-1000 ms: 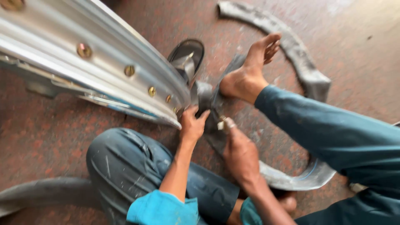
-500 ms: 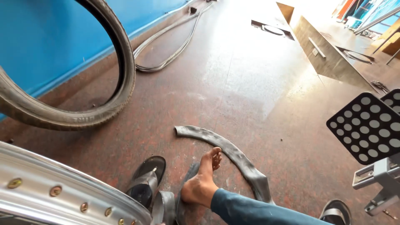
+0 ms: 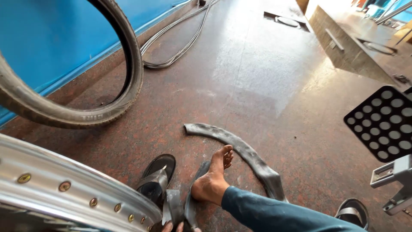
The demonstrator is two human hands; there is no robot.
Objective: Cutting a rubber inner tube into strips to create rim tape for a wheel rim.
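Only fingertips of my left hand (image 3: 170,226) show at the bottom edge, touching a folded end of grey rubber strip (image 3: 174,206) beside a shiny silver wheel rim (image 3: 64,189) with brass spoke nipples. Whether the fingers grip the strip cannot be told. My right hand is out of view. My bare foot (image 3: 212,182) rests on the floor over the strip, with a teal trouser leg (image 3: 274,212) behind it. The strip's long curved part (image 3: 240,148) lies on the floor beyond the toes.
A black sandal (image 3: 156,178) lies left of the foot, another sandal (image 3: 352,212) at the bottom right. A black tyre (image 3: 107,103) leans on the blue wall (image 3: 51,38). Hoses (image 3: 180,47) run along the far floor. A black perforated plate (image 3: 382,124) and a metal ramp (image 3: 356,43) stand right.
The view has tilted up from the hands to the floor ahead. Both hands, seen a second ago at the rim and rubber strip, have dropped below the frame except for fingertips.
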